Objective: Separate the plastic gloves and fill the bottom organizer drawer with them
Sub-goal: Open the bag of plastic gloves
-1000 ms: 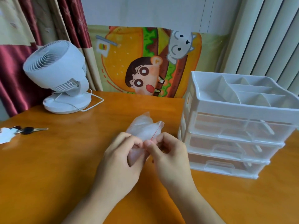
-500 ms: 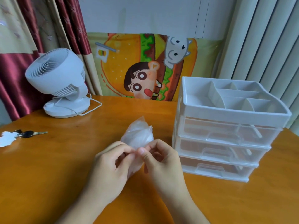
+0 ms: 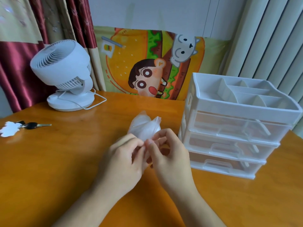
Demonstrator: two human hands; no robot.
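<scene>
A small clear plastic bag of gloves [image 3: 144, 126] is held above the orange table, in the middle of the head view. My left hand [image 3: 122, 161] and my right hand [image 3: 168, 159] both pinch its near edge with thumb and fingertips, the two hands touching. The bag's far end bulges up past my fingers. To the right stands a white organizer [image 3: 237, 118] with three clear drawers, all closed. Its bottom drawer [image 3: 219, 166] has a clear handle at the front.
A white desk fan [image 3: 65, 74] with its cable stands at the back left. Keys with a white tag [image 3: 24, 126] lie at the left edge. A cartoon cushion [image 3: 152, 63] leans behind the table [image 3: 49, 161]. Curtains hang on both sides.
The view has shifted a little, so the organizer sits further left in it. My hands keep pinching the bag's edge; the bag's top has spread slightly wider.
</scene>
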